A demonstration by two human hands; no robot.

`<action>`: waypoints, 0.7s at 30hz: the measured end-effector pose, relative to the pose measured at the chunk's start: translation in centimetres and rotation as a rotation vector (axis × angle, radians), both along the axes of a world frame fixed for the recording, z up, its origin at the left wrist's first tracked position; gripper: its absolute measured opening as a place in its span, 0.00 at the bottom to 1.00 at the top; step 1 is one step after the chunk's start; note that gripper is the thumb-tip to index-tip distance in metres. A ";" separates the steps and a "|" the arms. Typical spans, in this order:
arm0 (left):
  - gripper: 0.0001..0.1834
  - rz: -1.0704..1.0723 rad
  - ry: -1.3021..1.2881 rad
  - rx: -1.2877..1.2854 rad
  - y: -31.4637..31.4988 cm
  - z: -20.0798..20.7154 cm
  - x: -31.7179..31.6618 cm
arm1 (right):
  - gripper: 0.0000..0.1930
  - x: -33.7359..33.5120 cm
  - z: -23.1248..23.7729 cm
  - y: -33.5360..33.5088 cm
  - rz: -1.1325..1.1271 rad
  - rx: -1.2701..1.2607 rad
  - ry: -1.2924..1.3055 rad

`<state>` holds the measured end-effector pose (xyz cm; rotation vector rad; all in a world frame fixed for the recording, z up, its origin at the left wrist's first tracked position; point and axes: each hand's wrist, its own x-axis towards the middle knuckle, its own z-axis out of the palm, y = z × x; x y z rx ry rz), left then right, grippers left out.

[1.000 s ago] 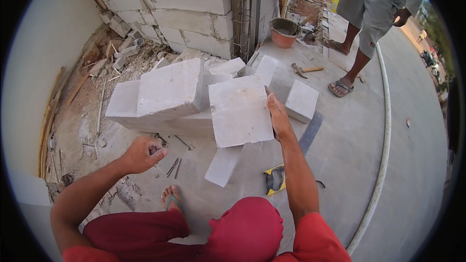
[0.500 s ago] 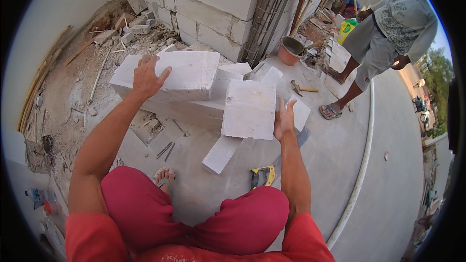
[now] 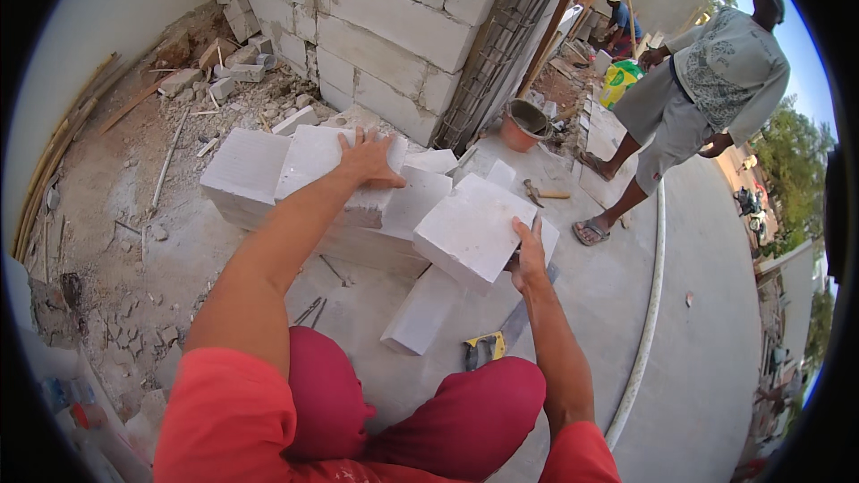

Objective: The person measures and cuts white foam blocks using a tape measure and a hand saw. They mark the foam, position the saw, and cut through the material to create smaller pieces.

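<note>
My left hand point(image 3: 365, 159) lies with spread fingers on the right end of a white lightweight concrete block point(image 3: 315, 170), which rests on top of a longer white block point(image 3: 358, 240). My right hand point(image 3: 530, 255) grips the right side of a squarish cut block point(image 3: 470, 219), thumb on its top face and fingers partly hidden at its edge. This cut block is tilted, above another white block piece point(image 3: 422, 311) on the ground. Below my right hand lies a handsaw point(image 3: 485, 351) with a yellow and black handle, its blade partly under the blocks.
A hammer point(image 3: 546, 194) and an orange bucket point(image 3: 522, 127) are beyond the blocks. A person in grey point(image 3: 725, 80) stands at right, near a white pipe point(image 3: 653, 304). Behind rises a block wall point(image 3: 385, 36) with a rebar column point(image 3: 501, 45). Rubble point(image 3: 224, 80) covers the left ground.
My left hand has moved right along the upper block. The fingers of my right hand have closed on the cut block, which has turned and tilted. The view has shifted slightly.
</note>
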<state>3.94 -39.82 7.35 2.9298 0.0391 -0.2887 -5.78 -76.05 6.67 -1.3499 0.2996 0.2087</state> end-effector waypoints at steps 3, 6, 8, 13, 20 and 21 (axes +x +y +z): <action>0.70 -0.134 0.000 0.012 5.9 0.1 -0.4 | 0.48 1.0 1.7 0.3 -0.087 -0.030 0.084; 0.72 -0.236 0.022 0.045 12.6 0.4 -1.1 | 0.51 2.7 2.3 1.5 -0.195 -0.079 0.122; 0.70 -0.253 0.029 0.035 14.9 0.9 -2.0 | 0.55 3.5 2.9 2.3 -0.252 -0.140 0.154; 0.48 -0.297 -0.322 -0.091 12.8 0.6 -7.8 | 0.52 3.1 2.0 10.5 -0.526 -0.127 0.194; 0.21 -0.112 -0.754 -0.687 6.3 -3.9 -14.2 | 0.48 -10.7 -1.8 21.5 -0.248 0.264 0.211; 0.22 -0.101 -0.766 -0.668 5.6 -3.8 -13.9 | 0.45 -11.8 -1.8 21.7 -0.122 0.249 0.177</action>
